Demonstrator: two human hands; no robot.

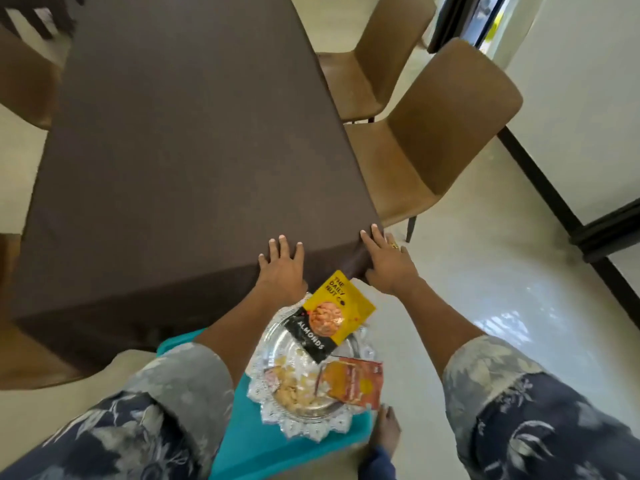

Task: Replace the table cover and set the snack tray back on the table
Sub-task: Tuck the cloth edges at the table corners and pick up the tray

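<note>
A dark brown table cover (180, 161) lies smooth over the whole table and hangs down the near side. My left hand (282, 268) rests flat on the cover at the near edge, fingers spread. At the near right corner, my right hand (388, 261) presses the cloth with fingers apart. Below my arms, the silver snack tray (277, 344) with a lacy rim sits on a teal stool (263, 441). The tray holds a yellow-and-black almonds packet (332, 317), an orange packet (356, 381) and loose pale snacks (294, 379).
Brown chairs stand to the right of the table (440, 133), further back (374, 53), and at the left (24, 81). A black-framed partition (554, 188) runs along the right. My foot (386, 431) is on the pale floor beside the stool.
</note>
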